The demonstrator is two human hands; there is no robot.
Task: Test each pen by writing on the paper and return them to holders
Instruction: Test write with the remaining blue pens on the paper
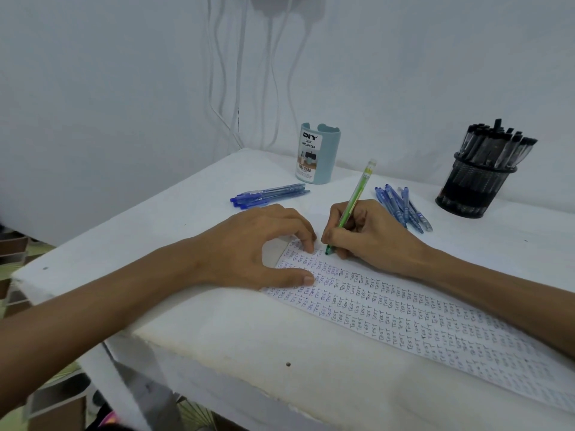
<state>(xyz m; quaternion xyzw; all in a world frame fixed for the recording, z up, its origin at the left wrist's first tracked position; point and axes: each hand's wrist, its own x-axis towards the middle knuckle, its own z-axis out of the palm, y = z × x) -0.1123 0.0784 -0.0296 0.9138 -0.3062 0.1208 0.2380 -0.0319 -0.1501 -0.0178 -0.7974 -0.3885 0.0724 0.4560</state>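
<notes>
Green pen [354,200], pinched in the curled right grip [367,234], tip on the crowded paper [404,321] at its far-left end, left grip [258,244] spread, pressing the sheet to the worktop [217,337]; risk: sheet may slide and the mark smear should that pressure ease.

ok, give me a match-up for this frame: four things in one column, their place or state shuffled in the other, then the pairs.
1. green pen
2. black mesh holder
3. light blue desk organizer
4. left hand

A. full of black pens
B. fingertips rest on the paper
C. gripped by the right hand, tip on the paper
D. stands at the back of the table, labelled DIY

Pairs: 1-C, 2-A, 3-D, 4-B
</notes>
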